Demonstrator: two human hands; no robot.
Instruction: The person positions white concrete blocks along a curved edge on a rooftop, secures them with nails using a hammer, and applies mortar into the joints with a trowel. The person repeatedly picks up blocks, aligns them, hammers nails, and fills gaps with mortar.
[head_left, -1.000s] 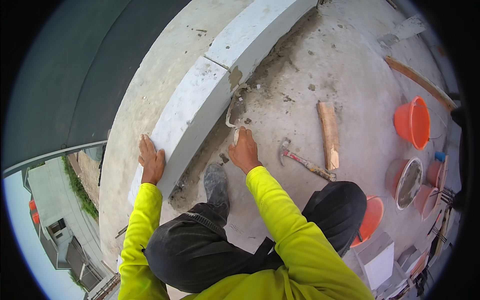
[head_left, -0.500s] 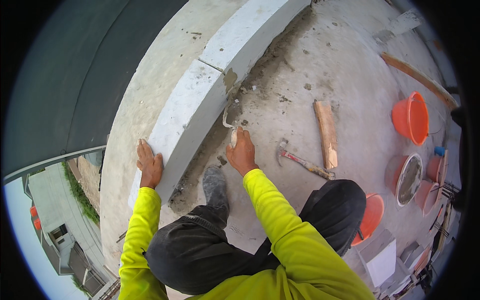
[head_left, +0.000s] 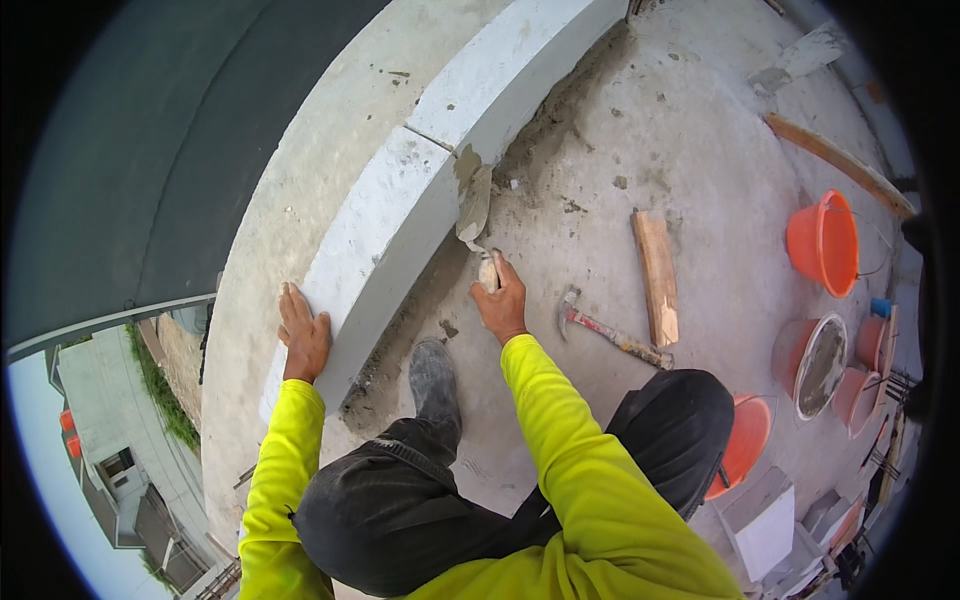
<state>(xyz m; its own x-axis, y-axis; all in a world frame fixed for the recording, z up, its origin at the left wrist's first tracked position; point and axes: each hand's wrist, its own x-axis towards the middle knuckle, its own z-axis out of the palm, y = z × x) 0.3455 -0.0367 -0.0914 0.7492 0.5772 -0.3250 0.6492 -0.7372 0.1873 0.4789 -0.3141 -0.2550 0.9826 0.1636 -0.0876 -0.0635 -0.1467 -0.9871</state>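
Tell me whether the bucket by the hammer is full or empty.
Partly full: the bucket holds grey mortar below its rim, near the hammer.

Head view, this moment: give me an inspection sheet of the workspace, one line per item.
Surface: rough concrete slab, gritty with mortar crumbs along the block row.
Job's things: white blocks laid in a row at the slab edge; trowel blade against the block's side near a joint.
Clutter: claw hammer, short timber piece, long plank, orange bucket, round tub of mortar, more orange pails at right.
Grippers: left hand flat on the block; right hand grips the trowel handle.
Cables: nothing seen.
Surroundings: rooftop edge; buildings and greenery far below at left.
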